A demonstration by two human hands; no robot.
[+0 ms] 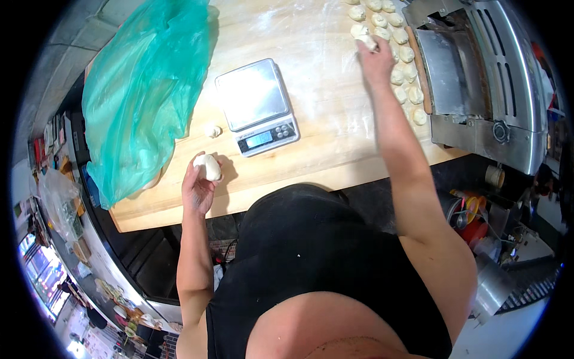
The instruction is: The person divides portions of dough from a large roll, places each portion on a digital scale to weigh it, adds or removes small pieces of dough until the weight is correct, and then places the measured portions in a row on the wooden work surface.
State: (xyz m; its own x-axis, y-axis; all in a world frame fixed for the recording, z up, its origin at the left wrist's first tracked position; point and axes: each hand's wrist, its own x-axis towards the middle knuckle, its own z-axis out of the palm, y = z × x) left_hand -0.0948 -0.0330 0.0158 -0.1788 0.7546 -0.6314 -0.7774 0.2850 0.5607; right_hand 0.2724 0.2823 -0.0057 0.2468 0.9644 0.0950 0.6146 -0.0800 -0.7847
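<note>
My left hand (199, 185) holds a white lump of dough (208, 166) just above the near part of the wooden table (323, 137). My right hand (375, 57) reaches far across the table and grips a small dough piece (367, 41) at the rows of several dough balls (402, 63). A digital kitchen scale (257, 105) with an empty steel platform stands between my two hands. One small dough scrap (212, 130) lies on the wood left of the scale.
A large green plastic bag (143, 90) covers the table's left side. A steel dough machine (484, 78) stands at the right edge behind the dough rows. Flour dusts the far wood. Shelves and clutter sit below at left, containers at right.
</note>
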